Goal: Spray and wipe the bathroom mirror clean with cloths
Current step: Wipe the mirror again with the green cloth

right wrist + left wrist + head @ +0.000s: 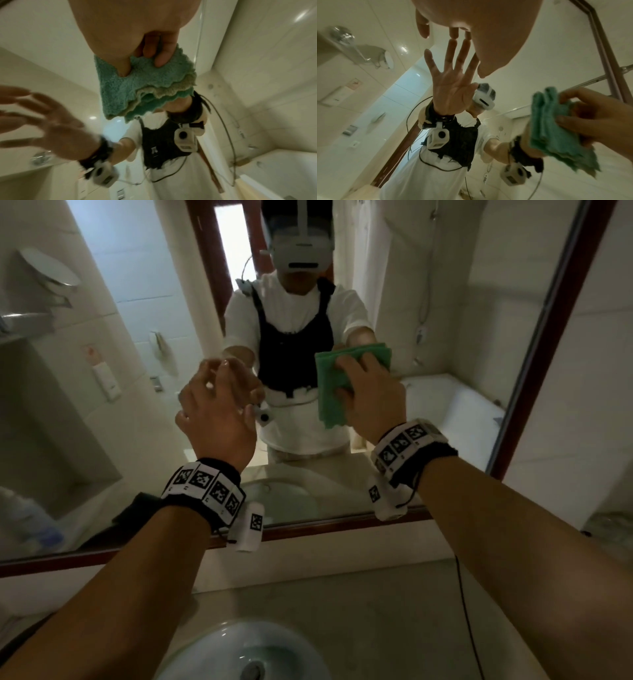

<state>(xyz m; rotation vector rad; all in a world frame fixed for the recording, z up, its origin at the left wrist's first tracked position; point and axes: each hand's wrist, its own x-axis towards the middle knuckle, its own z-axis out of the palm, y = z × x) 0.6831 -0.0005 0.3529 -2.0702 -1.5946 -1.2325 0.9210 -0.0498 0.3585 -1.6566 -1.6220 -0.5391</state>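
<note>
Green cloth (337, 385), no legible writing

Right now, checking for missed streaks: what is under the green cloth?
The green cloth, folded in layers and gripped by the right hand, lies against the mirror. The glass it covers is hidden, so streaks there cannot be judged.

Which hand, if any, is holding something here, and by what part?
The right hand grips the folded green cloth across its middle, fingers and thumb bunching the layers. The left hand holds nothing, fingers spread at the mirror.
</note>
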